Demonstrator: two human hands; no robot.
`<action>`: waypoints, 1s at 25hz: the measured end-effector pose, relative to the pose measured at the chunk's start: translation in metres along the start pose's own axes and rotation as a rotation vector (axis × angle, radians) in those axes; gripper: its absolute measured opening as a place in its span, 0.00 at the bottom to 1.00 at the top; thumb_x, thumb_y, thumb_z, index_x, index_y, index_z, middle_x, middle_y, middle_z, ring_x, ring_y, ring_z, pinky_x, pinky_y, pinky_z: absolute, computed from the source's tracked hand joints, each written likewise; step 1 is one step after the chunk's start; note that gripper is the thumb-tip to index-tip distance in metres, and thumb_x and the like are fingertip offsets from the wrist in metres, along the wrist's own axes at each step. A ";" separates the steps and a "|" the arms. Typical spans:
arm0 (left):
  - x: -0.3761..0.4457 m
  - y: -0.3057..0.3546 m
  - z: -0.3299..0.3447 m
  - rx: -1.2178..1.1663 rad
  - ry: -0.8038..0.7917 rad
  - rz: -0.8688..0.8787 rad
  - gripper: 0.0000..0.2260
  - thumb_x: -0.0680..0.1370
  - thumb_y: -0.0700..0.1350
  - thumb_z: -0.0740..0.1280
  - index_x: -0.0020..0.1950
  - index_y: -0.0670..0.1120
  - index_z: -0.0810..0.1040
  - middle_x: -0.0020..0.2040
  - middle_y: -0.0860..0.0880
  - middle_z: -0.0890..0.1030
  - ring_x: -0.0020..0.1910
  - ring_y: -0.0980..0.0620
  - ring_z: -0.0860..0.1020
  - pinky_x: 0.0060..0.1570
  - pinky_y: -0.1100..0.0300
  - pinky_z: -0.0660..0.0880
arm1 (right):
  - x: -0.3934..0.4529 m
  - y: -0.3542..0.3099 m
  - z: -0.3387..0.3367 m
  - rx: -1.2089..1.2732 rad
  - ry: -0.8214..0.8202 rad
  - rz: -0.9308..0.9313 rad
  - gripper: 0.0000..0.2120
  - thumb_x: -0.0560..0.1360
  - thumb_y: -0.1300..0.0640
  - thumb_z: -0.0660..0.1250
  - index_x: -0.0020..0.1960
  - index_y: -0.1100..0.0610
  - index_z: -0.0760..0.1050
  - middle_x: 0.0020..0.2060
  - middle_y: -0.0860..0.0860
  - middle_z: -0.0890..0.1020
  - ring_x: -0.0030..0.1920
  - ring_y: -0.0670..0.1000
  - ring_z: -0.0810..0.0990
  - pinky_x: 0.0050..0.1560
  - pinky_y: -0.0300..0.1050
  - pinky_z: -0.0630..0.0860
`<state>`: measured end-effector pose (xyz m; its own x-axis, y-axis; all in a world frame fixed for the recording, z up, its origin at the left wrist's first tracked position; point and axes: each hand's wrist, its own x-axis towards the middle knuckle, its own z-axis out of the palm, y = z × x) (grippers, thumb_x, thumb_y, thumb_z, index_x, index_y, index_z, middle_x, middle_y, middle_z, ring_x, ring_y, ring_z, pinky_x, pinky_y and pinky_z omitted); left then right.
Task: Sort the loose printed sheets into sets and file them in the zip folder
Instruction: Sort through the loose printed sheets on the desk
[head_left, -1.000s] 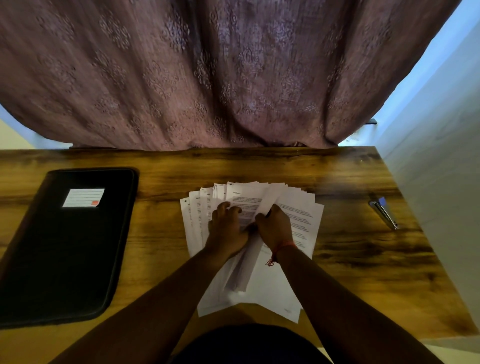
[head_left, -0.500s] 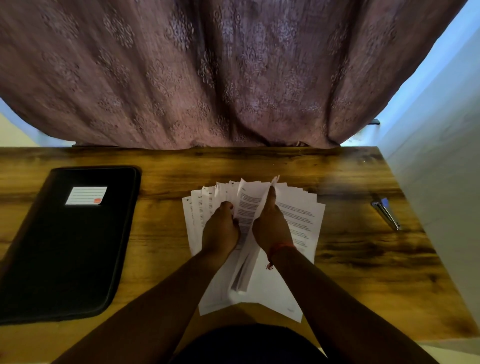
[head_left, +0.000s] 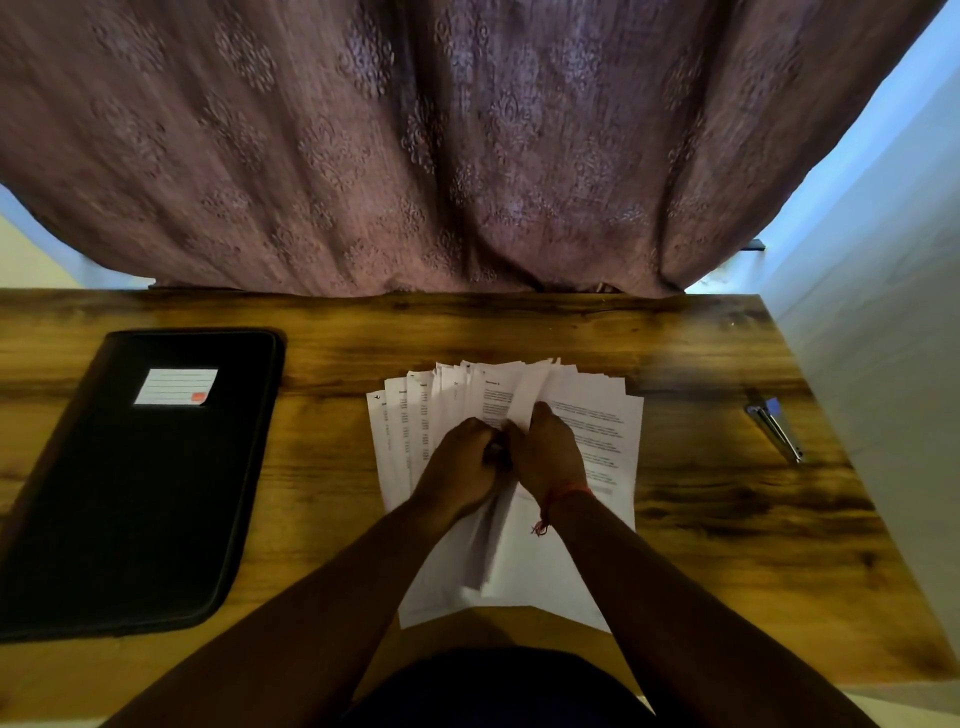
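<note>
A fanned pile of white printed sheets lies on the wooden table straight in front of me. My left hand rests on the left half of the fan with curled fingers holding sheets. My right hand sits beside it, almost touching, and pinches one sheet that stands up bent between the two hands. A red thread is tied round my right wrist. The black zip folder lies shut at the left of the table, with a white label on its cover.
A metal stapler with a blue part lies near the table's right edge. A patterned mauve curtain hangs behind the far edge. A pale wall stands close on the right.
The raised sheet has come down lower and my right hand's fingers have curled back from pointing up. Both hands have closed in together over the middle of the fan.
</note>
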<state>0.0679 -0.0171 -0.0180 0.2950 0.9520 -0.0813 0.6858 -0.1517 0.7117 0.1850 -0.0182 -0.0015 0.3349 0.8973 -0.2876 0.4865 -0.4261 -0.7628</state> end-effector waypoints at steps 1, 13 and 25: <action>0.000 -0.001 0.000 0.004 0.016 -0.011 0.11 0.80 0.45 0.66 0.62 0.47 0.78 0.63 0.48 0.79 0.64 0.48 0.76 0.65 0.62 0.65 | 0.000 0.002 -0.001 0.038 0.005 0.029 0.15 0.78 0.57 0.65 0.64 0.54 0.70 0.61 0.54 0.79 0.62 0.55 0.77 0.62 0.51 0.75; 0.011 -0.014 0.002 -0.059 0.157 -0.302 0.10 0.80 0.44 0.65 0.60 0.46 0.79 0.60 0.48 0.81 0.59 0.47 0.80 0.54 0.57 0.78 | -0.004 0.015 -0.005 0.161 0.083 0.034 0.19 0.77 0.64 0.64 0.67 0.57 0.68 0.59 0.55 0.78 0.61 0.55 0.77 0.52 0.41 0.72; 0.014 -0.017 0.002 0.040 0.052 -0.324 0.07 0.81 0.50 0.64 0.55 0.48 0.78 0.57 0.47 0.81 0.58 0.46 0.80 0.58 0.53 0.75 | -0.001 0.013 -0.007 0.128 0.058 0.059 0.18 0.78 0.63 0.63 0.66 0.56 0.67 0.55 0.53 0.77 0.58 0.55 0.77 0.54 0.44 0.74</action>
<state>0.0616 -0.0015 -0.0328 0.0237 0.9646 -0.2626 0.7641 0.1519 0.6269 0.1965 -0.0257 -0.0075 0.4080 0.8612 -0.3030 0.3588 -0.4564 -0.8142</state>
